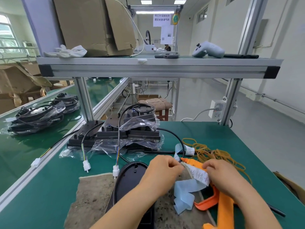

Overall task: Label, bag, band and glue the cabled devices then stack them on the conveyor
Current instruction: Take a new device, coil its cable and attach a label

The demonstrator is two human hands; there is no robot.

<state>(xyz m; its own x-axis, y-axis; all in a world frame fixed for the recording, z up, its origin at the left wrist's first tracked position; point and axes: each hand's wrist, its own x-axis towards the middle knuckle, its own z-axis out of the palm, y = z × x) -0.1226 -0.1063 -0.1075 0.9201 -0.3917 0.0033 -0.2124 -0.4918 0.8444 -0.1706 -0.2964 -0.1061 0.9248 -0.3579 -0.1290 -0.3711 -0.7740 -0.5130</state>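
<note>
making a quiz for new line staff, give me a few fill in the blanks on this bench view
The glue gun on the table is ____.
The bagged devices on the conveyor lie to the person's ____.
The right hand pinches a label strip with ____ backing.
The white gloves on the upper shelf lie beside a ____ box.
Missing words: orange; left; blue; cardboard.

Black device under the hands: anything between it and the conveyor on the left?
Two loose cables with white connectors lie on the table just left of the black device. Beyond them the aluminium side rail borders the conveyor. The left hand and right hand hold the label strip.
</note>
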